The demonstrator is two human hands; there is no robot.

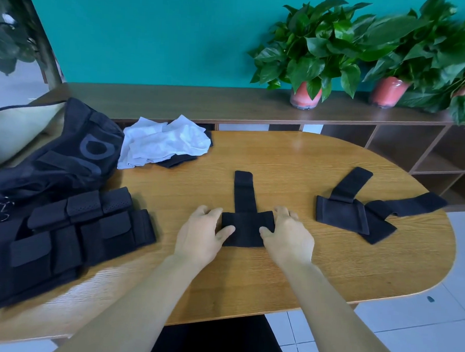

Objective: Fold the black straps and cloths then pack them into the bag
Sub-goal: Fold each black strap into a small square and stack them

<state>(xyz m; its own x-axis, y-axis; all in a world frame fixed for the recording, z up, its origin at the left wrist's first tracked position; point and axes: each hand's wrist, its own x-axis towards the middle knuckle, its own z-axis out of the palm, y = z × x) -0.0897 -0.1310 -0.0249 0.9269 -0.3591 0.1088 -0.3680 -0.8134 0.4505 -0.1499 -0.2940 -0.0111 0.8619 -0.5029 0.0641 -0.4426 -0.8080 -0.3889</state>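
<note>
On the wooden table [329, 261], the left hand [200, 234] and right hand [287, 236] grip opposite ends of a black strap [246, 230] lying flat between them, fingers curled over its edges. Left of the left hand lie folded black pieces [61, 242], the bag [54, 155] beyond them; another strap [358, 212] lies right of the right hand. Farther off are a wooden shelf [202, 104], potted plants [313, 53] and a teal wall [152, 31].

The table [307, 163] is smooth grained wood with a light sheen, the black straps [246, 230] are matt cloth, the bag [73, 151] dull black fabric, the pots [305, 97] glossy.

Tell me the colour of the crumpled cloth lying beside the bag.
White, seen in the head view: the crumpled cloth.
</note>
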